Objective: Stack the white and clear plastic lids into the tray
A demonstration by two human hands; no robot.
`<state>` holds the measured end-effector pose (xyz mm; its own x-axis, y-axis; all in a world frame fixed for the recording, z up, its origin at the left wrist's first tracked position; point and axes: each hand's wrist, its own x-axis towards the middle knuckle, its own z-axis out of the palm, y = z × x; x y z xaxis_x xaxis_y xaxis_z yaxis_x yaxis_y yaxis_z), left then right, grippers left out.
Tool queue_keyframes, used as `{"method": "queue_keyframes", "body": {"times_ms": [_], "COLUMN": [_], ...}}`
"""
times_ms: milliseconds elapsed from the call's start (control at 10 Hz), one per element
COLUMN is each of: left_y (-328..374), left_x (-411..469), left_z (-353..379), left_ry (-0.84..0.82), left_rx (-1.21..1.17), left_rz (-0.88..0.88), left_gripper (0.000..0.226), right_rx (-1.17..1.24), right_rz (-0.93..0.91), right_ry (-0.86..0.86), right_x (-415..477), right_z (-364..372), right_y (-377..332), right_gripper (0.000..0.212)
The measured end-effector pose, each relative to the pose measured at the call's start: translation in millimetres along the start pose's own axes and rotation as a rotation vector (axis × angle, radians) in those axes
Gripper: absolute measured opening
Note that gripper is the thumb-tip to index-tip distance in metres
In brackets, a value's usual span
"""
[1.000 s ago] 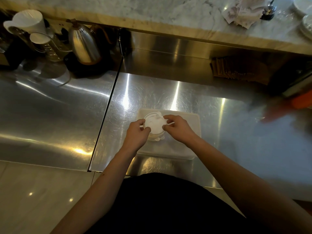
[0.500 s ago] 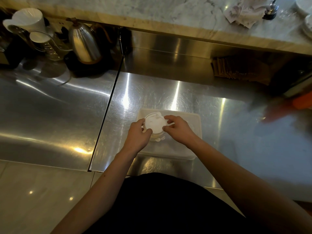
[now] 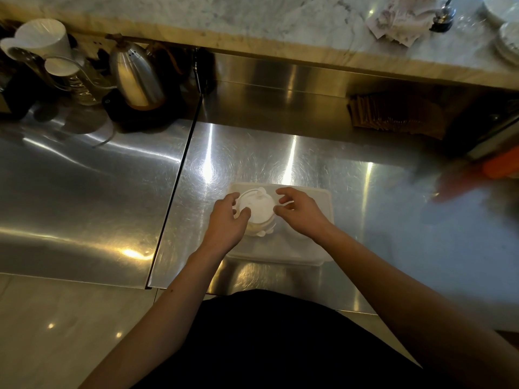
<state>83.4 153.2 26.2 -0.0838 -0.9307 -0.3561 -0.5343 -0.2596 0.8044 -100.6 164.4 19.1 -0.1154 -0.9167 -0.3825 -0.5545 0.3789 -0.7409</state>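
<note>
A translucent white tray [image 3: 314, 248] lies on the steel counter in front of me. A stack of white lids [image 3: 259, 210] stands in the tray's left half, its top lid round with a small raised tab at the far edge. My left hand [image 3: 227, 223] grips the stack's left side, thumb on the top lid and fingers curled round the rim. My right hand [image 3: 302, 213] holds the right side, its thumb tip against the rim and its index finger curled above. The lower lids are partly hidden by my hands.
A steel kettle [image 3: 134, 77] and white cups [image 3: 42, 37] stand at the back left. Brown sleeves or filters [image 3: 393, 113] sit at the back right under a marble ledge [image 3: 252, 18]. An orange object [image 3: 502, 164] is at the right edge. A seam [image 3: 179, 178] splits the counter.
Both hands stay on the lid stack. My right thumb has eased slightly to the right, and the top lid sits a little further from me.
</note>
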Motion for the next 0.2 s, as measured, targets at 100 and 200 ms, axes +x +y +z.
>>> {"method": "queue_keyframes", "body": {"times_ms": [100,200], "left_y": [2.6,7.5], "left_x": [0.0,2.6], "left_z": [-0.8,-1.6], "left_ry": [0.003,0.027], "left_rx": [0.023,0.040], "left_rz": [0.049,0.070], "left_gripper": [0.044,0.041], "right_rx": [-0.004,-0.002], "right_rz": [-0.008,-0.019], "right_ry": [0.009,0.043], "right_x": [0.3,2.6], "right_z": [-3.4,-6.0], "right_y": [-2.1,-6.3], "right_gripper": [0.046,0.044]}}
